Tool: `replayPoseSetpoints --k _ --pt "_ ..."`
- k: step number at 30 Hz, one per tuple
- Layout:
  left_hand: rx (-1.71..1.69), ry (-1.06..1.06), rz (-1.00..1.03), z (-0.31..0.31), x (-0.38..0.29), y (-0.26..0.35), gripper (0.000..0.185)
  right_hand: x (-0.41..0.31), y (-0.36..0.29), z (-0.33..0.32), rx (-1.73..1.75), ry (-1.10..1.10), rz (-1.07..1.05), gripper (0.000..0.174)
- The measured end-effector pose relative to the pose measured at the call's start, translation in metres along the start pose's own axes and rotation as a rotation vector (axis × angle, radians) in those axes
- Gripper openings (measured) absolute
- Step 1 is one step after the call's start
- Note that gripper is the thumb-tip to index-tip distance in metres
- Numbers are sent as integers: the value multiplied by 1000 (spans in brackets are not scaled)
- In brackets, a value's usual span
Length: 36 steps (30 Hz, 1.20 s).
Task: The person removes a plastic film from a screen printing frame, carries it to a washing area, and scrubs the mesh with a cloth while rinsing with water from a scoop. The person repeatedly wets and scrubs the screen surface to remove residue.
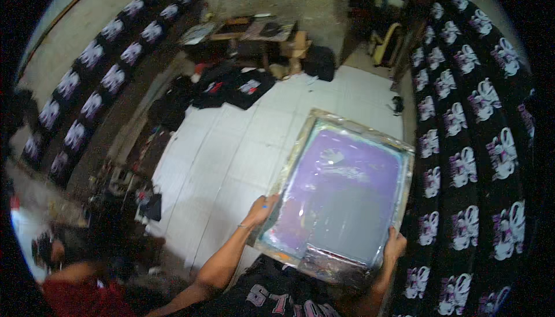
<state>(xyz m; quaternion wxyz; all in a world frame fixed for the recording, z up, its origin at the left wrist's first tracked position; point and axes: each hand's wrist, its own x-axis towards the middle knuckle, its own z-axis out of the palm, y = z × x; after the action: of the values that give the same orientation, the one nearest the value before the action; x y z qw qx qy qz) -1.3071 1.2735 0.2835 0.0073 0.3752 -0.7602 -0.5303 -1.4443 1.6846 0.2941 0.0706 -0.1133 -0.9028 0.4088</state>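
A framed printing screen [347,169] is held tilted in front of my body, its mesh purple with a grey, wet-looking area in the lower right. My left hand [263,210] grips the left side of its frame. On the opposite side, low down, my right hand [394,244] is closed around the frame's edge. A dark, ink-stained squeegee [336,262] appears to rest across the near end of the screen, next to my black printed shirt [290,293].
Black fabric pieces with white and purple prints [464,165] line the right; similar ones [112,78] run along the left. Dark shirts [234,85] lie on the white tiled floor [225,152]. Farther back stands a cluttered table [269,28]. A person in red [82,291] is at lower left.
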Motion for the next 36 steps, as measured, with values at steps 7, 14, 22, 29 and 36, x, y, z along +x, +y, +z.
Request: replayPoseSetpoints --k 7,14,22,29,36 --pt "30 70 44 16 176 129 74 186 -82 66 19 151 -161 43" --pt "-9 54 125 60 407 283 68 396 -187 138 -13 270 -179 47" --pt "8 39 270 136 622 488 65 650 -261 186 -72 175 160 48" --pt "-48 75 257 216 800 659 64 911 -311 243 46 100 105 47" --pt "-111 210 179 270 974 790 65 1147 -426 294 7 116 -55 47"
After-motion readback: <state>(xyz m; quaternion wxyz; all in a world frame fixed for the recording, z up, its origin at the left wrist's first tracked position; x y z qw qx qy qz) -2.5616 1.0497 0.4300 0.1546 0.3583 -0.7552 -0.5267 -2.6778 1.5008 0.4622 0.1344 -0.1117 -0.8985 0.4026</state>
